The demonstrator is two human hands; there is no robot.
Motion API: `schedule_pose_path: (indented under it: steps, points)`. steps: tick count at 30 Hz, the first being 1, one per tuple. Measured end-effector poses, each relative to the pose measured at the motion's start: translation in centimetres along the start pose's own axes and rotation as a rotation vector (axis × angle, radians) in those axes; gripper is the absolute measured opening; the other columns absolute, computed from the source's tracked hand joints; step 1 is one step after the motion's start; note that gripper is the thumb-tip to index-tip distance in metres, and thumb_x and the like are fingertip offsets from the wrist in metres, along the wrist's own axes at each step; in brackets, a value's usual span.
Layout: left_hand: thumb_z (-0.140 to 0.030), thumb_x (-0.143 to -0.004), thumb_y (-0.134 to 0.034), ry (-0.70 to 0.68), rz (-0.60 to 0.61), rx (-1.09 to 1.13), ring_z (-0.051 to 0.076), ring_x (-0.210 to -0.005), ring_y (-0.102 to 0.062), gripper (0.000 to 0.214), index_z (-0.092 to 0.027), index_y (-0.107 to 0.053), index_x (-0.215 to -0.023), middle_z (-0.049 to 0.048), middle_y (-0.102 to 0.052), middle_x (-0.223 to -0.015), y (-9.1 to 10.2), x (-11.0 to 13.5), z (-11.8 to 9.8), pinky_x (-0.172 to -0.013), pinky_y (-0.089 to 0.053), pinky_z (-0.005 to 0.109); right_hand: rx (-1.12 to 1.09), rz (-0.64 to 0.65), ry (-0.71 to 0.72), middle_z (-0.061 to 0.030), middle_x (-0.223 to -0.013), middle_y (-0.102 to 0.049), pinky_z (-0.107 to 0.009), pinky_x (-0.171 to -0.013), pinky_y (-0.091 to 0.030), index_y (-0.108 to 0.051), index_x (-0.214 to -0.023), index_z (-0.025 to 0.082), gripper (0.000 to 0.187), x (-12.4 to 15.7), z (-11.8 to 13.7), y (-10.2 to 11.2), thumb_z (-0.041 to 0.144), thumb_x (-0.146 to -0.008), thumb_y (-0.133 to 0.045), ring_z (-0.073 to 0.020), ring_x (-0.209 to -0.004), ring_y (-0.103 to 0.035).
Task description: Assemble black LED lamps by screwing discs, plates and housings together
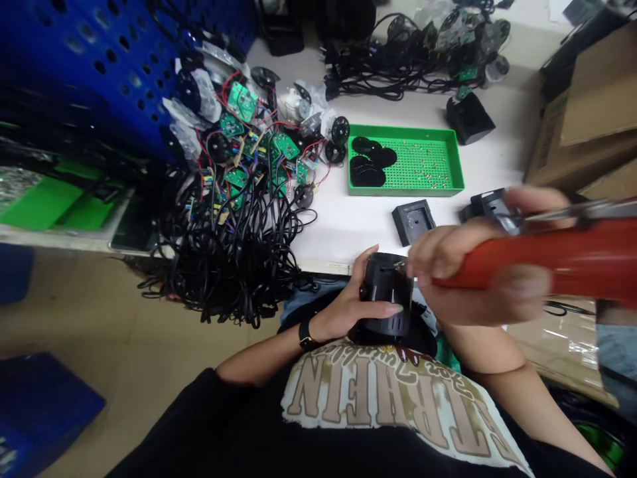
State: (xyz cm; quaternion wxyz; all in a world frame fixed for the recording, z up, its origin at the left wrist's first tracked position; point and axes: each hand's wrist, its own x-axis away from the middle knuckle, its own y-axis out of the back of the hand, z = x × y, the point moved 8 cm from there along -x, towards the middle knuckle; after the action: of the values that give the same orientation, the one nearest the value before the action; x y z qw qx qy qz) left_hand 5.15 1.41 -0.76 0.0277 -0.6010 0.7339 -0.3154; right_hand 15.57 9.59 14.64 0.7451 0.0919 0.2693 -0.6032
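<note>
My left hand (346,299) grips a black plastic cylindrical housing (385,292) upright at the table's front edge, just above my lap. My right hand (472,292) is wrapped around a red-handled electric screwdriver (557,255), with its fingers close against the top of the housing. The screwdriver's tip is hidden behind those fingers. A black square plate (413,221) lies on the table just beyond my hands, and a small black part (485,206) sits partly hidden behind my right hand.
A green tray (405,161) holds black discs and small screws. To its left lie green circuit boards (243,103) with tangled black cables (233,255). More cables (413,66) lie behind it. A blue crate (99,66) stands at the left, cardboard boxes (587,113) at the right.
</note>
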Motion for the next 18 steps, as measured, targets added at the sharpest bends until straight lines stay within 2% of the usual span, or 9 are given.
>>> schedule_pose_path:
  steps: [3,6,9,11,13,15,18]
  points:
    - [-0.032,-0.068,-0.093,0.031,0.059,0.11,0.034,-0.128,-0.06,0.113,-0.041,-0.029,-0.161,0.006,-0.057,-0.145,0.0,0.2,0.9,-0.115,-0.042,0.055,-0.125,-0.056,0.009,0.0077,-0.055,-0.06,-0.032,-0.042,-0.054,-0.074,-0.112,0.037,0.023,-1.1,2.3,1.5,0.049,-0.093,-0.072,-0.0145,-0.038,-0.053]
    - [-0.028,-0.065,-0.093,0.016,0.105,0.174,0.031,-0.114,-0.066,0.119,-0.042,-0.026,-0.162,0.0064,-0.064,-0.136,0.1,0.2,1.2,-0.103,-0.052,0.051,-0.12,-0.081,0.003,0.0069,-0.059,-0.065,-0.035,-0.047,-0.058,-0.076,-0.109,0.037,0.022,-1.7,2.5,2.5,0.049,-0.09,-0.077,-0.0161,-0.043,-0.059]
    - [-0.024,-0.065,-0.093,0.004,0.127,0.207,0.029,-0.109,-0.068,0.117,-0.041,-0.028,-0.161,0.006,-0.067,-0.13,0.0,0.0,1.0,-0.099,-0.054,0.048,-0.092,-0.209,0.147,0.0089,-0.058,-0.058,-0.032,-0.042,-0.053,-0.074,-0.109,0.037,0.025,-1.9,1.4,3.0,0.051,-0.088,-0.077,-0.0134,-0.038,-0.051]
    - [-0.022,-0.064,-0.093,-0.001,0.134,0.224,0.029,-0.111,-0.068,0.116,-0.04,-0.03,-0.16,0.006,-0.066,-0.132,-0.2,0.0,0.8,-0.099,-0.054,0.046,-0.062,-0.35,0.275,0.0099,-0.058,-0.052,-0.028,-0.038,-0.046,-0.071,-0.111,0.035,0.027,-1.8,0.3,3.2,0.052,-0.09,-0.075,-0.0107,-0.036,-0.044]
    - [-0.022,-0.062,-0.093,-0.008,0.127,0.229,0.03,-0.113,-0.068,0.115,-0.04,-0.033,-0.159,0.0062,-0.065,-0.134,-0.4,0.1,0.6,-0.1,-0.053,0.046,-0.03,-0.432,0.329,0.0104,-0.058,-0.048,-0.025,-0.036,-0.039,-0.067,-0.114,0.033,0.03,-2.0,-1.0,3.0,0.051,-0.09,-0.075,-0.0087,-0.036,-0.039]
    - [-0.022,-0.063,-0.093,-0.006,0.114,0.222,0.03,-0.113,-0.068,0.113,-0.04,-0.034,-0.158,0.0061,-0.065,-0.134,-0.5,0.2,0.6,-0.101,-0.053,0.047,-0.011,-0.454,0.311,0.0107,-0.058,-0.047,-0.025,-0.035,-0.035,-0.062,-0.115,0.033,0.035,-2.4,-2.2,2.8,0.053,-0.089,-0.075,-0.0082,-0.037,-0.036]
    - [-0.023,-0.063,-0.093,-0.008,0.102,0.213,0.031,-0.114,-0.068,0.114,-0.041,-0.033,-0.158,0.0057,-0.065,-0.135,-0.5,0.5,0.5,-0.103,-0.052,0.049,0.026,-0.423,0.176,0.0098,-0.059,-0.047,-0.029,-0.039,-0.039,-0.055,-0.119,0.037,0.045,-3.0,-3.8,2.8,0.065,-0.088,-0.071,-0.0109,-0.041,-0.037]
